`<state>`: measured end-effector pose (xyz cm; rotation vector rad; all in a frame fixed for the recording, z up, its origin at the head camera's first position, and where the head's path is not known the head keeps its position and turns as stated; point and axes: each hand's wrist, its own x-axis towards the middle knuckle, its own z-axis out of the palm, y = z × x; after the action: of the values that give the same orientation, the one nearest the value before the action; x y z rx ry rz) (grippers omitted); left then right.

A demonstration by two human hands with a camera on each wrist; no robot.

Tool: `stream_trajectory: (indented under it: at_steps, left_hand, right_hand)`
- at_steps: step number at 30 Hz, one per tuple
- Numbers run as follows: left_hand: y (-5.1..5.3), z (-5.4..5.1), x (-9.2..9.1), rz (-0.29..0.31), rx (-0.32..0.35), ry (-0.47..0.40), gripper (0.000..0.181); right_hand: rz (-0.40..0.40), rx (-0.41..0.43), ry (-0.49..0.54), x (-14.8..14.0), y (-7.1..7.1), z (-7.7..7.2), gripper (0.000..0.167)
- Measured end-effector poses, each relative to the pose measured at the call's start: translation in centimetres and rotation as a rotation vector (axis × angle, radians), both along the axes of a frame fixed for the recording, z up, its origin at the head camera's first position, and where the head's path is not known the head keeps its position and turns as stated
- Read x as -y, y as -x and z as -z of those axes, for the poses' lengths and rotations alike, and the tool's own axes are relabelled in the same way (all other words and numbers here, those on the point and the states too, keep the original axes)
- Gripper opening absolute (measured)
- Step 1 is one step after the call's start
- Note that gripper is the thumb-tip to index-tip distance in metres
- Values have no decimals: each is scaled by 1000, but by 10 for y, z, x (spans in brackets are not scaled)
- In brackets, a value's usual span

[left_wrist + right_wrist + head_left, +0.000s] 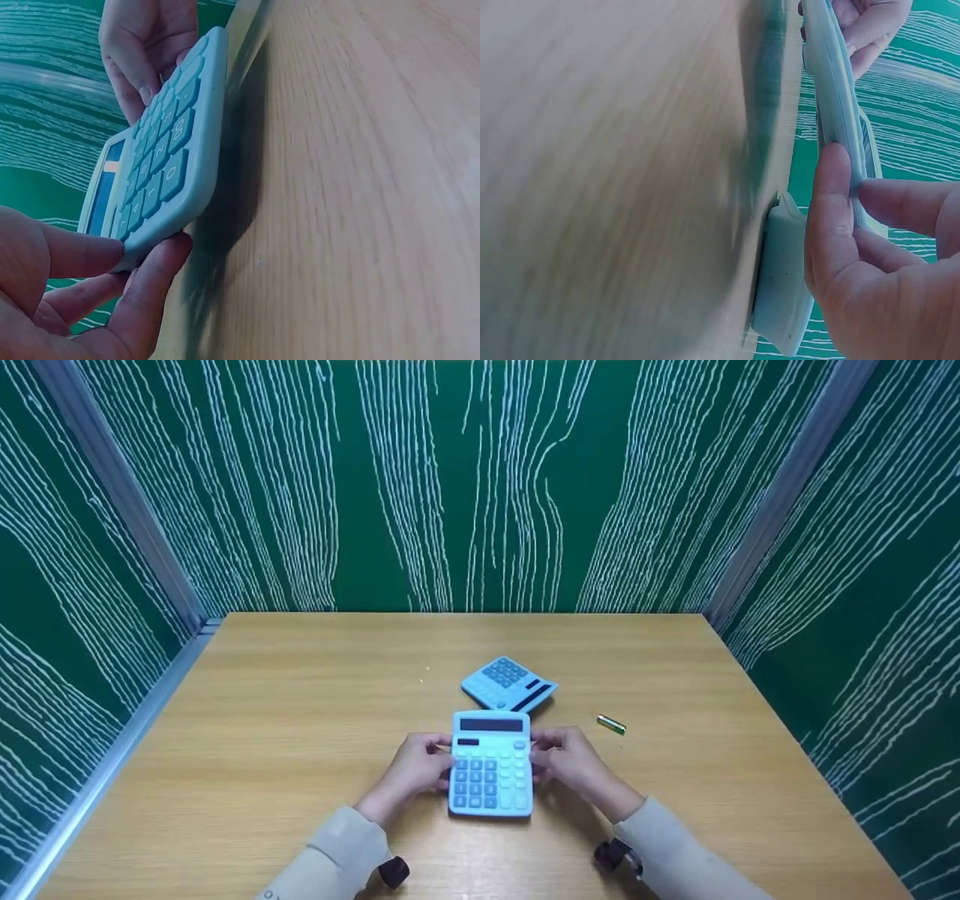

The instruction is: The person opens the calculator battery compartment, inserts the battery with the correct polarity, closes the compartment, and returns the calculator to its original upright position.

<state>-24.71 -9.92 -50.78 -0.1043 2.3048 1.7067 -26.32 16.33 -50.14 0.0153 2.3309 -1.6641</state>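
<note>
Between both hands, raised a little off the wooden table, is a light blue calculator point(491, 765) with its keys facing up and its dark display at the far end. My left hand point(420, 765) pinches its left edge, thumb on top and fingers beneath, as the left wrist view shows. On the opposite edge, my right hand point(566, 761) pinches it the same way; the right wrist view shows the thumb and fingers on its side. A second light blue calculator point(506, 682) lies turned at an angle on the table just behind, partly covered by the held one.
A small green and gold battery point(611, 724) lies on the table point(300, 720) to the right of the calculators. Tiny pale specks dot the tabletop at the back left. Green panels point(480, 510) with white wavy lines stand along the back and sides.
</note>
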Motion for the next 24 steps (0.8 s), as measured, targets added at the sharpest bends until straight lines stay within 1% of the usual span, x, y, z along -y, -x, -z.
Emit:
stream_trajectory:
  at_steps: [3,6,11,19,24]
  left_hand:
    - [-1,-1,0,3,4,2,30]
    - [-3,-1,-1,10,-6,-7,25]
    - [-5,-1,-1,31,-20,-12,23]
    - [-3,4,0,64,-6,33,23]
    - [-2,6,-1,77,5,51,24]
  right_hand:
    - [2,12,-2,-1,0,3,34]
    - [-6,5,13,-2,0,6,29]
    - [-22,6,17,-4,-1,10,25]
    - [-12,30,-20,-3,-2,11,26]
    - [-12,47,-29,-3,-2,12,25]
